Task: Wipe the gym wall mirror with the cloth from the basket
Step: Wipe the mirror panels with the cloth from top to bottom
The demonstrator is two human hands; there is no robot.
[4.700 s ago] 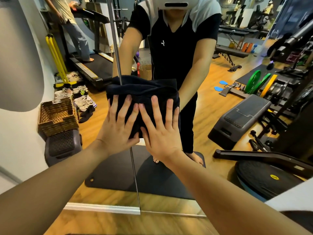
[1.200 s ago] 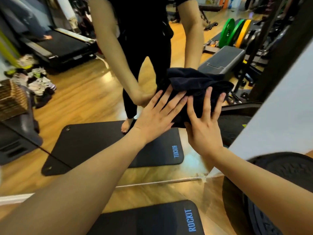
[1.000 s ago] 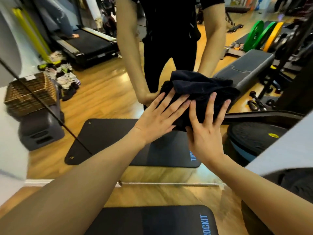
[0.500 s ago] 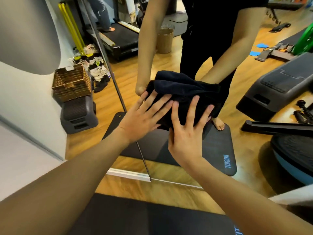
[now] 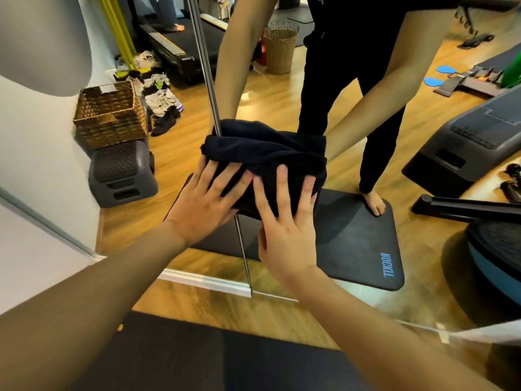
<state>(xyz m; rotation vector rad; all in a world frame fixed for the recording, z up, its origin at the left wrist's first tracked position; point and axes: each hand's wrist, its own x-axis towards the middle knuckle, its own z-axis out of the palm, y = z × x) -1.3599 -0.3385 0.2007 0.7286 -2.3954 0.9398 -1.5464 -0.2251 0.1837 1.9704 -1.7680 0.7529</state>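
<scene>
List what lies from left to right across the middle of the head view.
Wicker basket → grey step stool → left hand → right hand → black exercise mat in the reflection → grey aerobic step platform.

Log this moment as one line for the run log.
step: wiping | left hand: flat on cloth | right hand: flat on cloth | cloth: bunched, pressed to mirror across the seam
</scene>
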